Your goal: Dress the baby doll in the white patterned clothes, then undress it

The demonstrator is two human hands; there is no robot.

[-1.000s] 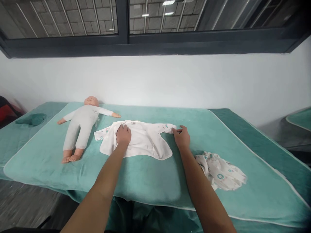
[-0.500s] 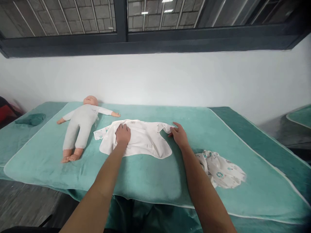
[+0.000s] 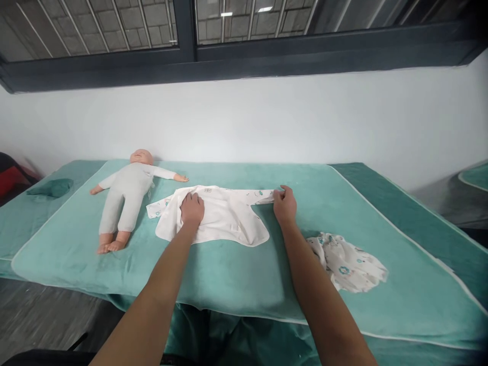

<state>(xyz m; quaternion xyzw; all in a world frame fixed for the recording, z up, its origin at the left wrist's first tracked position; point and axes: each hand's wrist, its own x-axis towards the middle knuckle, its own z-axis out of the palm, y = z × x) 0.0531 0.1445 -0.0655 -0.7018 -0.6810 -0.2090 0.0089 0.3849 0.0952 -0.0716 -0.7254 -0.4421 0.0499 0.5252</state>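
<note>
A white baby jacket (image 3: 224,218) lies spread on the teal towel-covered table (image 3: 236,274). My left hand (image 3: 192,210) presses down on the jacket's left half, its fingers curled over the cloth. My right hand (image 3: 284,204) pinches the end of the jacket's right sleeve, which is drawn out to the right. A baby doll (image 3: 127,195) in a pale grey suit lies on its back left of the jacket, apart from both hands.
A crumpled white patterned garment (image 3: 348,264) lies right of my right forearm. A dark green folded cloth (image 3: 51,187) sits at the far left. A white wall and a dark-framed window stand behind the table. The table's front edge is close to me.
My right hand moved slightly right and back, pulling the sleeve out straight. The left hand stayed on the jacket.
</note>
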